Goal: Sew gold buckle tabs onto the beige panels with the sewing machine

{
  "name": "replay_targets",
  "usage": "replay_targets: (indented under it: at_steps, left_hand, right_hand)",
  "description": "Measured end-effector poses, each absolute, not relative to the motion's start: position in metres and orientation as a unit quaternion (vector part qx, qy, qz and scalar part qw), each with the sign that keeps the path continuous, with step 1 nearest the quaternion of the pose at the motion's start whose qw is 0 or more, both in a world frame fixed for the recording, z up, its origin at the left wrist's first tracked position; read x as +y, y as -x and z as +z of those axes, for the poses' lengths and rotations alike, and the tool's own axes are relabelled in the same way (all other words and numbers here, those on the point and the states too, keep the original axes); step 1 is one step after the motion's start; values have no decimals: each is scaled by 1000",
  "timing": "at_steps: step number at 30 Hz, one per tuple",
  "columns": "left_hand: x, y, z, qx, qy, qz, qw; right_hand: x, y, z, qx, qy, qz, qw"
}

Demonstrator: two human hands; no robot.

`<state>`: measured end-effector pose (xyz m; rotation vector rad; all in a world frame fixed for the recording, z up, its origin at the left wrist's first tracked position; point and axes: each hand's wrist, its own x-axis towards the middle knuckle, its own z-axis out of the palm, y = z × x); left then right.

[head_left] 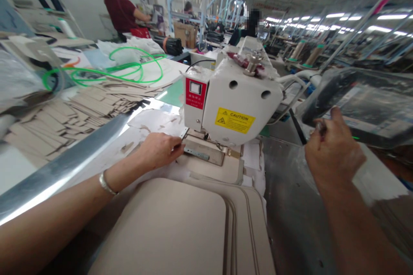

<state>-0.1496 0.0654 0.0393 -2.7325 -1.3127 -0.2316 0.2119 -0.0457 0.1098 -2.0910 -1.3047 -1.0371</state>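
A white sewing machine stands ahead, a yellow caution label on its head, and a stack of beige panels lies in front of it, nearest the body. To the left, cut beige strips are heaped below loops of green tubing (a co-worker in a dark red shirt is seen further back). The left arm is stretched forward, with the left hand held narrow against a metal clamp plate under the machine, though a grip cannot be told. The right hand is raised and closed round a small dark object, beside a clear plastic sheet.
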Motion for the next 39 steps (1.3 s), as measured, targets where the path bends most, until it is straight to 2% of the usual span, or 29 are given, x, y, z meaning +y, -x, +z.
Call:
replay_targets:
  at_steps: [13, 20, 29, 39]
  left_hand:
    - [61, 148, 46, -445, 892, -61, 58]
    - [60, 147, 46, -439, 894, -64, 53]
    - [60, 148, 45, -444, 893, -59, 43]
    - [64, 151, 39, -445, 893, -53, 30]
  right_hand:
    - [-47, -212, 110, -475, 759, -374, 240]
    - [-48, -212, 105, -515, 701, -400, 287]
    - [-44, -215, 106, -495, 744, -372, 250]
    - [-50, -219, 96, -513, 727, -354, 288]
